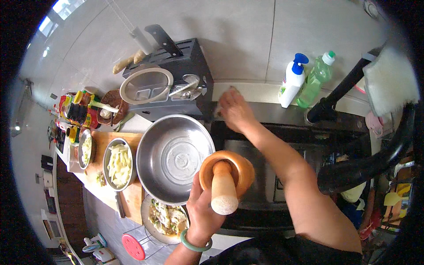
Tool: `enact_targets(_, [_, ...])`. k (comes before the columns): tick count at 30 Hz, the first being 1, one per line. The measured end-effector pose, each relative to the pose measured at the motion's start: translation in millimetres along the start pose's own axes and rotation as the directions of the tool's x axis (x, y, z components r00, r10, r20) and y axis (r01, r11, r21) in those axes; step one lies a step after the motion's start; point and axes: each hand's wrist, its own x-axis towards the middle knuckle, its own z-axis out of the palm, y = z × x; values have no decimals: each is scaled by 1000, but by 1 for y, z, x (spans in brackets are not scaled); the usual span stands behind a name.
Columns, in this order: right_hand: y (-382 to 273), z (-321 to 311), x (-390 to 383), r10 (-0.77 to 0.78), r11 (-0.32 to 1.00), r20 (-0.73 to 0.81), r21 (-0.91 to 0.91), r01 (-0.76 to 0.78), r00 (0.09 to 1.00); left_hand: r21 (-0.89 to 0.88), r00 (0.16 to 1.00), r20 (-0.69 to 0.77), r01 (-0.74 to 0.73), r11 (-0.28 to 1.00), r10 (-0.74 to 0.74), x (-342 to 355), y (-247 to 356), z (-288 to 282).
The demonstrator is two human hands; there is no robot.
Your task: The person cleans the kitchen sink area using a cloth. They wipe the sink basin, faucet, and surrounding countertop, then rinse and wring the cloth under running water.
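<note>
Both hands are busy: your left hand (202, 211) grips the wooden mortar (226, 173) at lower centre, its pestle (223, 190) pointing down-frame, while your right hand (234, 110) reaches well above it, closed on something small I cannot identify.

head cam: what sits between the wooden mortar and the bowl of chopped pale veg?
In the head view, the large empty steel bowl lies between the wooden mortar and the bowl of chopped veg.
</note>
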Motion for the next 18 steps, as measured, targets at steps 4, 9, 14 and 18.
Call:
enact_targets(4, [-9,13,-3,-82,982,-22,166,84,996,36,999,21,-27,999,26,-2,-1,3])
enact_targets(9, [30,-18,-82,-158,970,42,193,147,987,27,998,23,-60,998,59,-5,-2,5])
enact_targets(14, [28,-37,-71,107,987,116,107,-119,987,45,998,2,-60,997,60,-10,-6,8])
enact_targets(18, [14,-10,-24,154,969,108,177,-171,982,19,997,5,-79,997,79,3,5,14])
